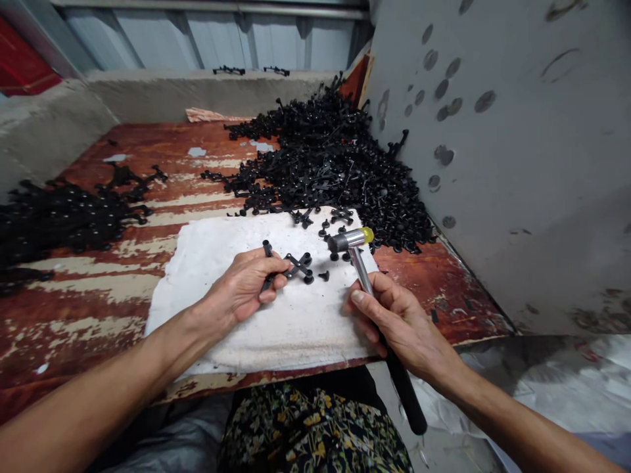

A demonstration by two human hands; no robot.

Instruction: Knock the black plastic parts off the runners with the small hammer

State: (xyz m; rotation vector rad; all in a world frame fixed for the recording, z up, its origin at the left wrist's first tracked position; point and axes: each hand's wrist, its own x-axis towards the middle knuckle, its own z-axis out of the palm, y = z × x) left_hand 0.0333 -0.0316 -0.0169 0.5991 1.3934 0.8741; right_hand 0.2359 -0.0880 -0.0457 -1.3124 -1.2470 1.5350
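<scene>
My left hand (pixel 254 279) pinches a black jointed plastic piece (pixel 298 265) with crossed arms and round ends, just above a white cloth (pixel 207 335). Gripped in my right hand (pixel 394 315) is a mallet (pixel 362 272) with a metal shaft, a black handle and a head that is dark on one face and yellow on the other. The mallet head hangs over the cloth's right side, apart from the black piece. Beside the held piece lies a small black peg (pixel 324 276). Several more black pegs (pixel 335 257) sit on the cloth under and around the mallet head.
A large heap of black plastic parts (pixel 325 157) covers the back right of the worn red-brown table (pixel 167 154). Another pile of black pieces (pixel 64 213) lies at the left. A grey panel (pixel 503 164) stands upright on the right, and a concrete ledge (pixel 162 98) runs behind.
</scene>
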